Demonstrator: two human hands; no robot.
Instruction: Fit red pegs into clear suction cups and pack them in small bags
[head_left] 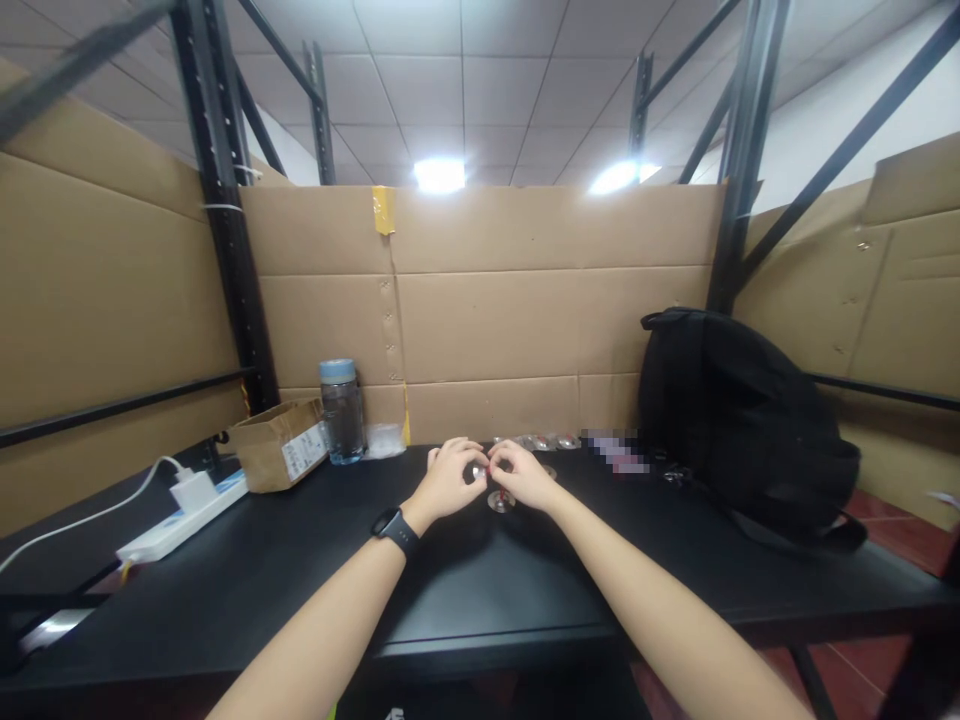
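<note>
My left hand (448, 478) and my right hand (521, 474) meet at the middle of the black table (480, 590), fingers curled in a pinch around a small shiny metal piece (477, 472) with a red bit at its edge. Both hands grip it together just above the tabletop. A round silvery disc (500, 501) lies on the table right under my right hand. My left wrist wears a black watch (396, 530). Several more small silvery pieces (546, 441) lie in a row behind the hands, near the cardboard wall.
A black backpack (739, 425) stands at the right. At the left are a blue-lidded water bottle (341, 411), a small cardboard box (279, 443) and a white power strip (184, 520) with a plug. Cardboard sheets (480, 310) and dark rack posts (225, 200) wall in the table.
</note>
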